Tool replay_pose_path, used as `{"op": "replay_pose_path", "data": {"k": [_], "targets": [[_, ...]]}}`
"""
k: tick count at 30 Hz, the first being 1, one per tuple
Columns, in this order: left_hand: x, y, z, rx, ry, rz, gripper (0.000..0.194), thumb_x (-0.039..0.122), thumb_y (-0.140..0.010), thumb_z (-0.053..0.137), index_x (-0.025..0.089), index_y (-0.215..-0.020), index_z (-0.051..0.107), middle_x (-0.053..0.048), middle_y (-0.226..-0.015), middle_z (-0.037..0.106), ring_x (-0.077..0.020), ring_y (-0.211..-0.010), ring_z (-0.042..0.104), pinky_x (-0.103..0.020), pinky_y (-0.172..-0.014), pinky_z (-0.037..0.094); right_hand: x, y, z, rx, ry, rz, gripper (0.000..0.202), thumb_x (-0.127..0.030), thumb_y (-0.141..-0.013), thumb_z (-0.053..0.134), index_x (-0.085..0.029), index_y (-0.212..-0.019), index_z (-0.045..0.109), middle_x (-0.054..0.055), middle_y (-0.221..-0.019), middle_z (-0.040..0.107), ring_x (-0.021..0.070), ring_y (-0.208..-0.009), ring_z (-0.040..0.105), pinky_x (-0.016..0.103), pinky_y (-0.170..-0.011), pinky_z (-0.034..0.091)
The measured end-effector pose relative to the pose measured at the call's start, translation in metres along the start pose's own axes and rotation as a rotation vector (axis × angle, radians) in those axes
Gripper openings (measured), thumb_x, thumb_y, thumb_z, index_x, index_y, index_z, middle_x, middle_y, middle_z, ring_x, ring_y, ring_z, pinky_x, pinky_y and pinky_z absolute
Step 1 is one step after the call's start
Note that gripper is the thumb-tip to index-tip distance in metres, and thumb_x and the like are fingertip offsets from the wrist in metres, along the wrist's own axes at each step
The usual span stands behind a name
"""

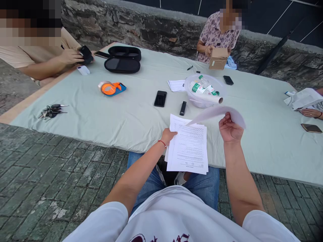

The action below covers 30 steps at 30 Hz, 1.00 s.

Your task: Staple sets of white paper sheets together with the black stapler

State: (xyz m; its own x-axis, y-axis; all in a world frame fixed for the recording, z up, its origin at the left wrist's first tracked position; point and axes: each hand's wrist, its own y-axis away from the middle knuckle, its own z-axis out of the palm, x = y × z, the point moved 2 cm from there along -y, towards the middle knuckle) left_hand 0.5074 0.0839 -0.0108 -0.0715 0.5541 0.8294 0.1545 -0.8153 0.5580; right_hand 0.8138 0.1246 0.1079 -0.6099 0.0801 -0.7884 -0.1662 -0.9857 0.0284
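My left hand (168, 137), with a red string on its wrist, grips the left edge of a stack of printed papers (189, 148). The stack lies at the table's near edge and sticks out over my lap. To the right, my right hand (230, 129) has its fingers curled on a lifted sheet (217, 113), which bends in an arc above the table, its left end over the top of the stack. Beyond the stack lie a small black device (183, 108) and a black phone (160, 98).
A clear basin (199, 102) with plastic bottles stands past the lifted sheet. An orange tape dispenser (111, 88), keys (52, 111) and a black case (122, 65) are on the left. People sit left, across with a cardboard box (218, 58), and right with papers (306, 98).
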Motion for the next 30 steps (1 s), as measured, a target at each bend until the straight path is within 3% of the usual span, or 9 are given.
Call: {"op": "replay_pose_path", "data": {"k": [4,7,9,12,15,18,24,27,30], "targets": [[0.004,0.000,-0.002,0.067,-0.163,0.130,0.049,0.007,-0.072,0.070,0.014,-0.120,0.065,-0.010,-0.107,0.076,-0.0236,-0.093,0.072,-0.030,-0.073,0.057,0.004,0.023,-0.040,-0.230,0.470,0.311,0.012,-0.020,-0.063,0.078,-0.020,-0.072,0.071,0.001,-0.074,0.071,0.0171,-0.066,0.068,0.029,-0.060,0.055],[0.012,0.004,-0.003,0.144,-0.329,0.278,0.087,0.001,-0.068,0.066,0.022,-0.149,0.040,-0.005,-0.104,0.075,-0.0215,-0.090,0.071,-0.029,-0.073,0.055,0.014,0.033,-0.077,-0.314,0.803,0.586,0.016,-0.019,-0.060,0.073,-0.017,-0.076,0.076,0.005,-0.082,0.075,0.0193,-0.074,0.068,0.031,-0.070,0.054],[0.016,0.006,-0.001,0.135,-0.427,0.344,0.097,-0.001,-0.069,0.064,0.027,-0.155,0.030,-0.002,-0.100,0.074,-0.0212,-0.086,0.070,-0.029,-0.073,0.054,0.021,0.031,-0.094,-0.331,1.009,0.672,0.022,-0.018,-0.061,0.064,-0.017,-0.079,0.077,0.007,-0.091,0.076,0.0206,-0.083,0.068,0.032,-0.077,0.053],[0.019,0.008,0.003,0.117,-0.513,0.384,0.086,-0.001,-0.070,0.060,0.029,-0.149,0.040,-0.002,-0.105,0.071,-0.0196,-0.082,0.068,-0.030,-0.075,0.053,0.028,0.023,-0.097,-0.293,1.342,0.637,0.025,-0.016,-0.065,0.055,-0.019,-0.077,0.077,0.007,-0.096,0.076,0.0223,-0.088,0.067,0.035,-0.082,0.051],[0.017,0.007,0.007,0.112,-0.582,0.364,0.052,0.000,-0.073,0.056,0.024,-0.119,0.066,-0.004,-0.116,0.066,-0.0168,-0.078,0.065,-0.031,-0.077,0.053,0.035,0.017,-0.067,-0.187,1.735,0.302,0.022,-0.014,-0.073,0.053,-0.020,-0.073,0.074,0.010,-0.109,0.071,0.0273,-0.103,0.062,0.039,-0.089,0.048],[0.016,0.006,0.009,0.101,-0.613,0.334,0.030,0.001,-0.074,0.054,0.020,-0.088,0.072,-0.004,-0.111,0.066,-0.0171,-0.083,0.065,-0.029,-0.076,0.053,0.057,0.021,-0.016,-0.132,1.771,-0.044,0.028,-0.018,-0.086,0.048,-0.022,-0.101,0.072,0.010,-0.128,0.064,0.0295,-0.124,0.049,0.041,-0.096,0.046],[0.019,0.011,0.010,0.133,-0.591,0.383,0.026,0.002,-0.077,0.054,0.020,-0.085,0.072,-0.005,-0.104,0.068,-0.0197,-0.094,0.066,-0.030,-0.085,0.052,0.139,0.032,0.060,-0.344,1.741,-0.047,0.057,-0.046,-0.089,0.059,-0.018,-0.138,0.050,0.012,-0.148,0.047,0.0312,-0.134,0.037,0.043,-0.100,0.045],[0.021,0.016,0.012,0.144,-0.604,0.443,0.027,0.002,-0.078,0.055,0.021,-0.085,0.072,-0.004,-0.099,0.070,-0.0216,-0.103,0.065,-0.031,-0.094,0.050,0.158,0.029,0.075,-0.310,1.828,-0.038,0.062,-0.042,-0.088,0.060,-0.015,-0.141,0.046,0.014,-0.144,0.048,0.0324,-0.131,0.037,0.044,-0.098,0.044],[0.021,0.018,0.015,0.147,-0.624,0.443,0.029,0.001,-0.077,0.054,0.022,-0.086,0.073,-0.003,-0.100,0.071,-0.0219,-0.102,0.066,-0.031,-0.095,0.050,0.161,0.024,0.082,-0.254,1.935,-0.042,0.045,-0.031,-0.091,0.053,-0.015,-0.132,0.053,0.015,-0.132,0.055,0.0319,-0.124,0.043,0.043,-0.092,0.045]]}}
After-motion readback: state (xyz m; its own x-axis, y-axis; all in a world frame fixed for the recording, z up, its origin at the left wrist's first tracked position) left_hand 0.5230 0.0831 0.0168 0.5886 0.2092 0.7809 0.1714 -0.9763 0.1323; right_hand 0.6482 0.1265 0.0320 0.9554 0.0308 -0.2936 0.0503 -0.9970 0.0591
